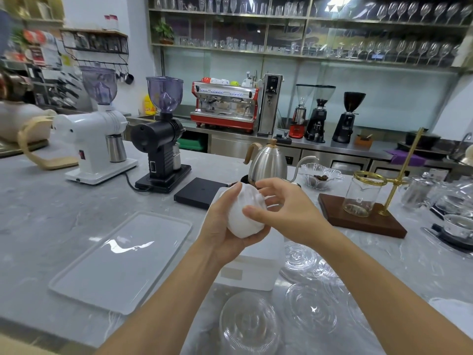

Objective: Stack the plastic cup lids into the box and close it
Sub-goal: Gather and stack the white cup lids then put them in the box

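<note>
My left hand (225, 226) holds a stack of clear domed plastic cup lids (245, 213) from below, above the counter. My right hand (284, 208) touches the stack from the right, thumb and fingers on its side and top. Directly under the hands stands a white translucent box (256, 267), partly hidden by my arms. Its flat translucent box lid (122, 260) lies on the counter to the left. Several loose clear cup lids (311, 307) lie to the right and in front of the box, one large dome (249, 324) near the front edge.
A black scale (198, 192) and a steel kettle (267, 162) stand behind the hands. White (94, 139) and black (161, 139) grinders are at the back left. A wooden dripper stand with glass jar (363, 213) and glassware (453, 201) crowd the right.
</note>
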Demonstrator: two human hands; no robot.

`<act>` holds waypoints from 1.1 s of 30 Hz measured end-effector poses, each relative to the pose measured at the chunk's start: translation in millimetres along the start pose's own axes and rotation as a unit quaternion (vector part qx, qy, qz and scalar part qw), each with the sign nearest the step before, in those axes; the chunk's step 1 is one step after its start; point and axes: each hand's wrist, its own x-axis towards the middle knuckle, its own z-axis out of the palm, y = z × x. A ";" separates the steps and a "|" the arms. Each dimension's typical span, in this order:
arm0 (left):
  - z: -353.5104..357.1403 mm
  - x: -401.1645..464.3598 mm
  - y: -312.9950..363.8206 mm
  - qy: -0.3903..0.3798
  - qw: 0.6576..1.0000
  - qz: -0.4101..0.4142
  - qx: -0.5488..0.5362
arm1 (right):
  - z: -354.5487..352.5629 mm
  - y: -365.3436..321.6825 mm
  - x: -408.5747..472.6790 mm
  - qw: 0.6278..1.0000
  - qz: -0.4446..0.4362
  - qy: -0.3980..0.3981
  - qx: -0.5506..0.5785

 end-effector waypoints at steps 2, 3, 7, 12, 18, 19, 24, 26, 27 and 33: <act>0.4 -0.8 0.4 0.005 1.000 -0.002 -0.002 | 2.6 1.4 -1.1 1.000 0.002 0.013 -0.003; 1.0 -1.2 0.6 0.006 1.000 -0.003 -0.005 | 4.2 2.0 -2.4 1.000 0.001 0.020 -0.005; 1.0 -0.8 -0.8 0.016 1.000 0.006 -0.019 | 9.0 5.5 -10.3 1.000 -0.003 -0.001 -0.008; -2.1 1.3 -2.9 0.020 0.999 -0.001 -0.051 | 5.0 16.1 -28.6 1.000 -0.007 0.004 0.016; -0.6 0.9 -2.4 0.020 0.998 -0.001 -0.058 | -9.8 37.9 -48.7 0.995 0.039 0.079 0.050; -0.2 1.4 -3.2 0.016 0.999 0.004 -0.043 | -11.5 40.3 -50.5 0.994 0.044 0.079 0.055; 2.3 2.7 -7.1 -0.039 0.999 0.020 0.003 | -11.8 35.4 -45.1 0.990 0.068 0.055 0.107; 7.8 3.3 -8.2 -0.070 0.997 0.026 0.008 | -9.3 30.3 -39.2 0.987 0.073 0.031 0.140; 11.0 3.9 -7.5 -0.080 0.996 0.034 0.010 | -8.2 28.2 -36.4 0.983 0.077 0.019 0.166; 15.9 11.1 7.6 -0.091 0.986 0.080 0.111 | -10.8 18.1 -19.0 0.931 0.110 -0.025 0.347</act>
